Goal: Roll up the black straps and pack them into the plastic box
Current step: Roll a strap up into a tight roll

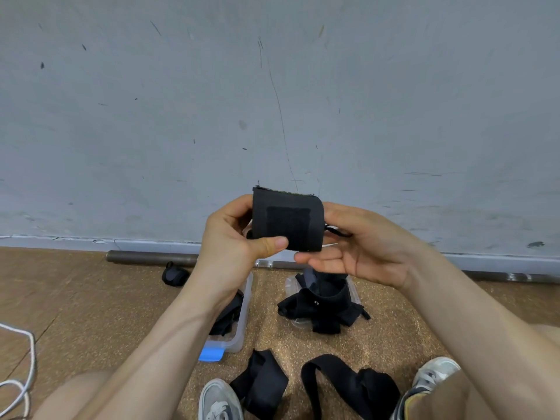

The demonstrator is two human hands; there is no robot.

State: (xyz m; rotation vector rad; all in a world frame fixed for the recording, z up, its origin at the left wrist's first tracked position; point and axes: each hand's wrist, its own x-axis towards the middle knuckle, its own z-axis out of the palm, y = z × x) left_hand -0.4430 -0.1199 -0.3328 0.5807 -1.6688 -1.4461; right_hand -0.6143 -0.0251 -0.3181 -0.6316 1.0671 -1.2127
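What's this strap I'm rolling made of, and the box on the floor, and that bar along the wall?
The rolled strap: matte black woven fabric, likely elastic, with a fuzzier hook-and-loop patch. The box: translucent, slightly glossy plastic; blue clip. The bar: probably metal, dull grey with a shinier stretch.

No text, label, brand, number or sign is showing legibly anywhere in this view of the scene.
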